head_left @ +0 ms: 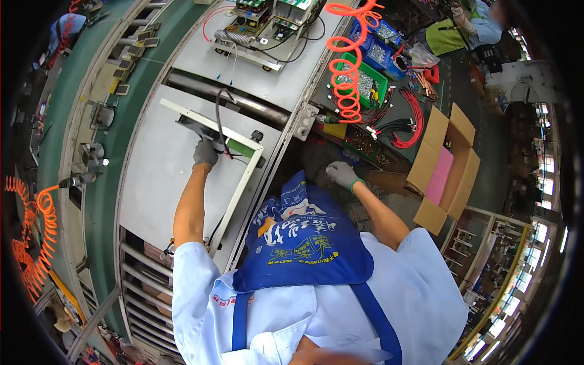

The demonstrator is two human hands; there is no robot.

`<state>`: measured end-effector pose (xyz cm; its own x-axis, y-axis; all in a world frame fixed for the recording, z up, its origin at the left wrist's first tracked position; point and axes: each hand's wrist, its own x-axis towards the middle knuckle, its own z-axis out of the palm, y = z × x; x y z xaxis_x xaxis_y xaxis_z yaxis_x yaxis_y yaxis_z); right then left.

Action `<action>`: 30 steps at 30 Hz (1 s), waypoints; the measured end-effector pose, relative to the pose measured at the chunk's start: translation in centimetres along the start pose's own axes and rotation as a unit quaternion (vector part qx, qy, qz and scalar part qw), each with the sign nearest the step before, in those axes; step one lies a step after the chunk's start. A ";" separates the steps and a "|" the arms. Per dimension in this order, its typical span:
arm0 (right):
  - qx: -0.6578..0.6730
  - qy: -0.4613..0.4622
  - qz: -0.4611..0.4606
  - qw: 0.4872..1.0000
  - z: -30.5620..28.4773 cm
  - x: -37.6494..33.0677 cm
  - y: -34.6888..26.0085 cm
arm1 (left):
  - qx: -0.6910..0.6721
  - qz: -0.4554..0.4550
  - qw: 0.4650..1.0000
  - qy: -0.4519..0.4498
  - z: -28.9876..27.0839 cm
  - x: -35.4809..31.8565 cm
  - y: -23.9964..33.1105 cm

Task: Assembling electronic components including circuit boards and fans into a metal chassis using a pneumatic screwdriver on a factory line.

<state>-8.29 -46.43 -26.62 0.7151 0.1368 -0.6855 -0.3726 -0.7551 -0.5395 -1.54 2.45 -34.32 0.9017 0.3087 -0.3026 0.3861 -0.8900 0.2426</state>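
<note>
My left hand (205,153), in a grey glove, is closed at a dark part (193,126) inside a pale L-shaped metal frame (234,198). What exactly its fingers hold is hidden. The frame lies on a light grey board (155,155) on the roller line, and a black cable (219,115) rises in a loop beside my hand. A green strip (242,148) and a black knob (257,135) sit near the frame's corner. My right hand (342,174), also gloved, hangs with curled fingers to the right of the line's edge; nothing shows in it.
Beyond a metal roller (261,108) stands a circuit assembly (261,30). An orange coiled air hose (345,79) hangs at the right, by a green bin of small parts (362,82) and red cables (415,118). An open cardboard box (465,182) stands farther right.
</note>
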 end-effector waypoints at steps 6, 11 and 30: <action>-0.101 0.354 -0.006 0.930 -9.6 4.9 0.6 | -0.004 0.048 0.988 -0.144 -3.1 -1.8 -1.1; -0.269 0.433 -0.003 0.861 -18.7 10.3 -0.9 | -0.018 0.000 0.996 -0.092 -7.7 -5.4 -3.3; 0.227 0.320 -0.114 0.913 -21.7 12.1 1.4 | -0.551 -0.035 0.822 0.139 -10.8 -24.7 17.2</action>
<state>12.68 -59.78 -25.03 0.9497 -0.2543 -0.1826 -0.2735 -0.3901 -0.8792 -15.09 -16.84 -12.73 0.8208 0.5465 -0.1662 0.2418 -0.0688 0.9679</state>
